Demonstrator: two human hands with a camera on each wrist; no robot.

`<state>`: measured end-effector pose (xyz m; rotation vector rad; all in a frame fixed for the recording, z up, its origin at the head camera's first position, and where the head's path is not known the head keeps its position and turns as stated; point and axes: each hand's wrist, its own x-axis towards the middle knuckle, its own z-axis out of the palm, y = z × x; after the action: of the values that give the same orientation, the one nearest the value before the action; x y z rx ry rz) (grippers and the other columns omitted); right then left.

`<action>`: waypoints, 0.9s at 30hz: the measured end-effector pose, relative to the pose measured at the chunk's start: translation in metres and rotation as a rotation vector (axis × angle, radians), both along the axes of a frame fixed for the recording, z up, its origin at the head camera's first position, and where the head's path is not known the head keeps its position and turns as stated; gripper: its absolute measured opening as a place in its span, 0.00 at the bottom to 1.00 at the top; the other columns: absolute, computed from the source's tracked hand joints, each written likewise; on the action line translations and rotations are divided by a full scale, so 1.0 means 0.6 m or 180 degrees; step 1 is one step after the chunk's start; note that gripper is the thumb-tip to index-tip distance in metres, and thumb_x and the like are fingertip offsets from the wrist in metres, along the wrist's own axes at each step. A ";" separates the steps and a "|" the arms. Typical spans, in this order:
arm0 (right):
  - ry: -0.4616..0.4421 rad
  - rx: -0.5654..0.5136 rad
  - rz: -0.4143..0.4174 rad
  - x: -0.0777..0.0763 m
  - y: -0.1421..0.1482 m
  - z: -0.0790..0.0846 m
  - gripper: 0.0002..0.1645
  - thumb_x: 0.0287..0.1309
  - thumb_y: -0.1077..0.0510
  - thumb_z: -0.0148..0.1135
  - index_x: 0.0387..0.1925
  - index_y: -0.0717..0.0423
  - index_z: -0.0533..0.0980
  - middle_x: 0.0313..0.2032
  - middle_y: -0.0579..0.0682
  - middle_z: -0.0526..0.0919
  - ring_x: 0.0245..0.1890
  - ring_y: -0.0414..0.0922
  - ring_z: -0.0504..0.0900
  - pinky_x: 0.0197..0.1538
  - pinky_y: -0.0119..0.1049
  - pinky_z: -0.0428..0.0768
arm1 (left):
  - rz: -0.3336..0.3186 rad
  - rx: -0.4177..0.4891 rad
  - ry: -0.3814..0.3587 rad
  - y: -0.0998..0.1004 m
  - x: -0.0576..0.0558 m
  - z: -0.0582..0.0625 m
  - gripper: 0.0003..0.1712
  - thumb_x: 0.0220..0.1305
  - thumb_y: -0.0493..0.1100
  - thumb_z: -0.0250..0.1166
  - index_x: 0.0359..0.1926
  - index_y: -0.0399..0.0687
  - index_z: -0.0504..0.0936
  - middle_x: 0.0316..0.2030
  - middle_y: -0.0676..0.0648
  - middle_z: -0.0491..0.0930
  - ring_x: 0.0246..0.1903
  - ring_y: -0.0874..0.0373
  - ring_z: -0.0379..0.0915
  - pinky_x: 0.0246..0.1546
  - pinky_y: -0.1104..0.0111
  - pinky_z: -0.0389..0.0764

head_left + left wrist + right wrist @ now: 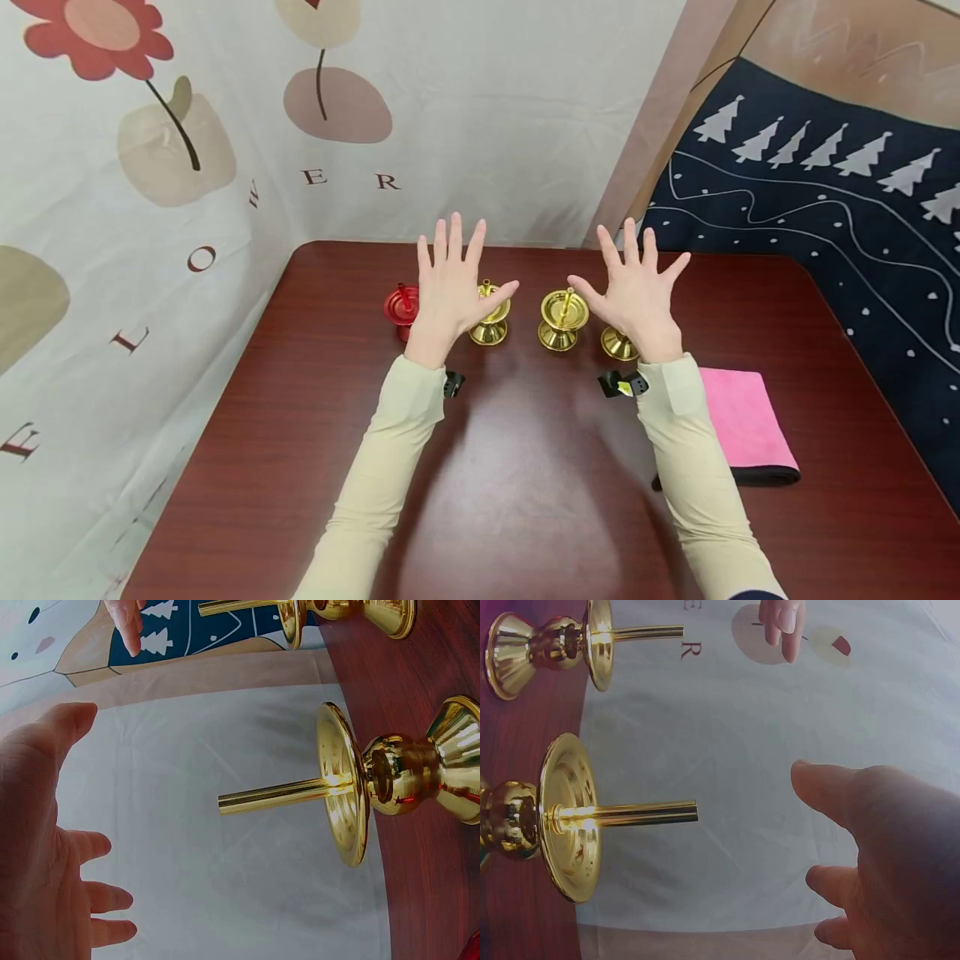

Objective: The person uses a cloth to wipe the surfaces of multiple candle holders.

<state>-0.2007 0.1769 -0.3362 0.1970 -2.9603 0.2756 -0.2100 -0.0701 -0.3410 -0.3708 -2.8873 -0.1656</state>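
Observation:
My left hand point(448, 293) hovers with fingers spread above the table's far side, holding nothing. It partly covers a red candle holder point(400, 307) and overlaps a gold candle holder point(489, 332) to its right. In the left wrist view that gold holder point(343, 784) shows a round dish, an upright tube and a flared foot, apart from the fingers. My right hand point(637, 302), also spread and holding nothing, hides the top of another gold candle holder point(618, 344). Between the hands stands a further gold candle holder point(559, 332). Both hands look clear of the holders.
A folded pink cloth point(746, 421) with a dark edge lies at the right, partly behind my right sleeve. The dark red wooden table point(315, 392) meets a pale flower-printed curtain point(487, 125) behind and a navy tree-patterned cloth point(817, 217) at the right.

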 end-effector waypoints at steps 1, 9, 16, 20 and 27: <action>0.0010 -0.0002 0.0009 0.000 0.000 0.001 0.49 0.58 0.29 0.45 0.73 0.48 0.48 0.71 0.63 0.42 0.70 0.63 0.39 0.55 0.76 0.32 | -0.0005 0.0009 -0.0007 0.000 0.000 0.000 0.54 0.55 0.77 0.44 0.74 0.54 0.43 0.72 0.38 0.39 0.71 0.43 0.31 0.66 0.47 0.34; 0.0096 -0.0025 0.0030 0.008 0.005 0.007 0.48 0.58 0.30 0.47 0.72 0.48 0.49 0.72 0.61 0.43 0.70 0.62 0.39 0.57 0.74 0.34 | -0.0028 0.0029 0.0019 -0.002 0.003 0.003 0.53 0.55 0.77 0.45 0.74 0.54 0.44 0.72 0.38 0.40 0.71 0.43 0.32 0.66 0.47 0.35; 0.0133 -0.0111 0.0038 0.011 0.011 0.012 0.47 0.59 0.31 0.47 0.72 0.47 0.49 0.72 0.60 0.43 0.71 0.60 0.39 0.58 0.74 0.34 | -0.0078 0.0121 0.0020 -0.001 0.002 0.000 0.53 0.56 0.76 0.46 0.73 0.53 0.46 0.72 0.38 0.41 0.71 0.43 0.33 0.66 0.47 0.35; 0.0462 -0.0320 0.0049 0.015 0.020 0.014 0.42 0.60 0.38 0.53 0.70 0.51 0.56 0.70 0.60 0.51 0.69 0.59 0.49 0.60 0.70 0.46 | -0.0271 0.0411 0.0194 0.005 0.000 -0.007 0.50 0.55 0.72 0.51 0.72 0.50 0.53 0.71 0.39 0.50 0.70 0.45 0.41 0.66 0.48 0.42; 0.1345 -0.0777 -0.0039 0.030 0.048 0.014 0.26 0.56 0.55 0.61 0.56 0.62 0.72 0.54 0.64 0.75 0.51 0.62 0.72 0.44 0.59 0.71 | -0.0920 0.1624 0.0776 0.032 0.003 -0.031 0.32 0.56 0.53 0.64 0.59 0.41 0.72 0.56 0.42 0.74 0.58 0.48 0.66 0.58 0.54 0.63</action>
<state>-0.1828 0.2056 -0.3281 0.1795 -2.4847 0.5189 -0.2081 -0.0507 -0.3599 -0.6493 -2.4225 -0.8208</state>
